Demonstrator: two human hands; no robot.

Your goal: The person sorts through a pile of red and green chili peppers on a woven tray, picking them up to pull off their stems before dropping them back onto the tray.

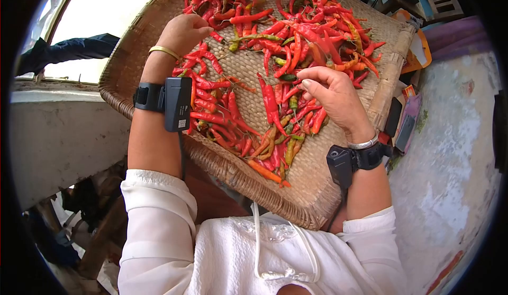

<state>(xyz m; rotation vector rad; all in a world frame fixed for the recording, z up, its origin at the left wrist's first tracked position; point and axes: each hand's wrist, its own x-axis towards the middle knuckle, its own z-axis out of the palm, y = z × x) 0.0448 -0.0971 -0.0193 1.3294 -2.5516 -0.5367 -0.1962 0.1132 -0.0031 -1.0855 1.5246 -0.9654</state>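
Woven tray [317,176] bears chillies [270,104], likely light and bendy; right hand [333,96] pinches one near its stem, left hand [182,30] curls shut.

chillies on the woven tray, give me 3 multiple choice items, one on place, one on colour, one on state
1. Where do the chillies lie?
A on a woven tray
B in a metal pot
C on the floor
2. Most chillies are:
A purple
B red
C white
3. The right hand is:
A flat and empty
B off the tray
C pinching at chillies

1 A, a woven surface and rim lie under and around them. 2 B, red dominates, with a few green or orange. 3 C, its fingertips are closed among the pile.
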